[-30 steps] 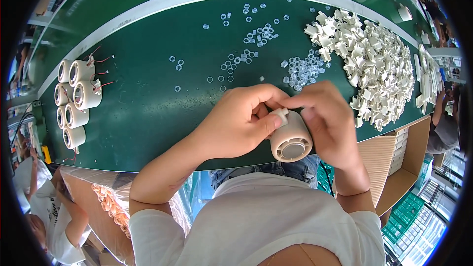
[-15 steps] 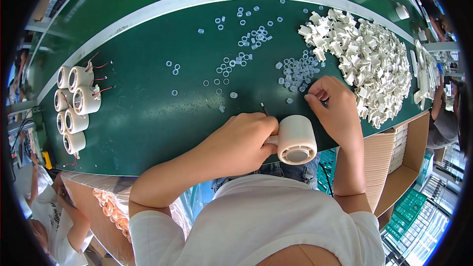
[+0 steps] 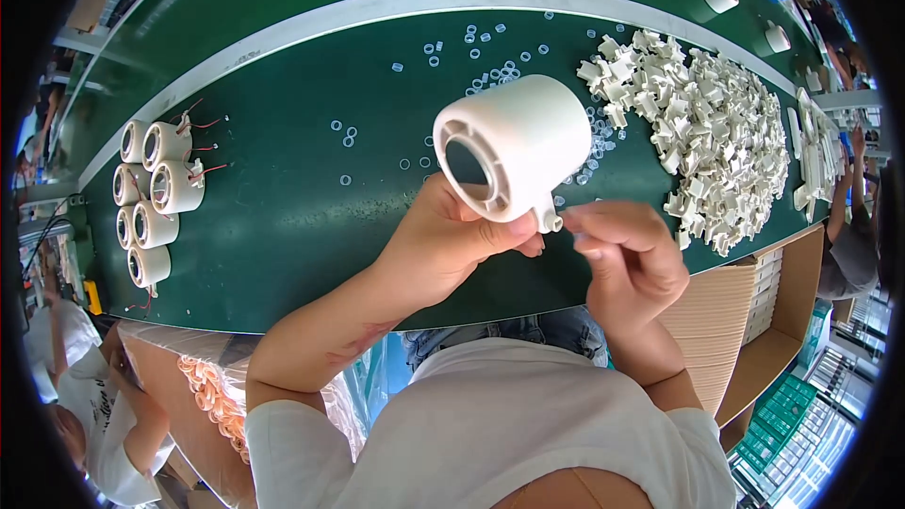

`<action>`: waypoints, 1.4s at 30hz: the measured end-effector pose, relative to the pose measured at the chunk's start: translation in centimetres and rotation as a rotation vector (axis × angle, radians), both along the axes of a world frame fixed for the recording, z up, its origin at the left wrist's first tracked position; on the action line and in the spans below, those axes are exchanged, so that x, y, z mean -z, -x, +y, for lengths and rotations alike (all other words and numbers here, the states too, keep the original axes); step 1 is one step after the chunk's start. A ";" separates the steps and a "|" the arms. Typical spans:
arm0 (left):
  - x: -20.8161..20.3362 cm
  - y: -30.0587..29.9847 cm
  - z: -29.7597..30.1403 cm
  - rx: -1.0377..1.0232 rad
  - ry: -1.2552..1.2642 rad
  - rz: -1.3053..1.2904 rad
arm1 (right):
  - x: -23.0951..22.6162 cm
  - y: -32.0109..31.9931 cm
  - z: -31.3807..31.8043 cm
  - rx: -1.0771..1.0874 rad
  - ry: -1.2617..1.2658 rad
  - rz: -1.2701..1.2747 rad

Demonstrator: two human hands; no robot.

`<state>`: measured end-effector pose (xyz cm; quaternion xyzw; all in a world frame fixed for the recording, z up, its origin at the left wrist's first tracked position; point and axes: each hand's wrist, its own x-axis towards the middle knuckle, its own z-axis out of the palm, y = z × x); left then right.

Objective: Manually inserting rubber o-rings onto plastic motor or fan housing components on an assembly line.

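My left hand (image 3: 452, 240) grips a white cylindrical plastic housing (image 3: 551, 127) near its short stem, raised over the green bench. The housing is tilted, with its ribbed round opening toward the lower left and its stem (image 3: 549, 217) pointing down. Right at the stem's end are the pinched fingertips of my right hand (image 3: 630, 259), slightly blurred; whatever they hold, if anything, is too small to make out. Behind the housing, small clear rings (image 3: 603, 143) lie in a pile, partly hidden by it. More loose rings (image 3: 349, 137) are scattered farther left.
A big heap of small white plastic parts (image 3: 716, 146) covers the bench's right side. Several similar housings with red wires (image 3: 177, 188) stand at the left. A pale rail (image 3: 377, 9) crosses the far side. Cardboard boxes (image 3: 773, 330) stand at lower right; another person (image 3: 113, 405) is at lower left.
My left hand has lifted the housing up and turned it, so its opening now faces lower left. My right hand has come from the ring pile down to the stem.
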<state>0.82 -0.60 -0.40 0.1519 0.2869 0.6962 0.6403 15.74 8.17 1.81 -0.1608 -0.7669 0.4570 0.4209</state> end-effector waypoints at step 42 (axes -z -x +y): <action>-0.9 14.2 -15.6 -0.520 1.185 2.430 | -0.6 9.5 20.9 0.242 -0.864 -0.682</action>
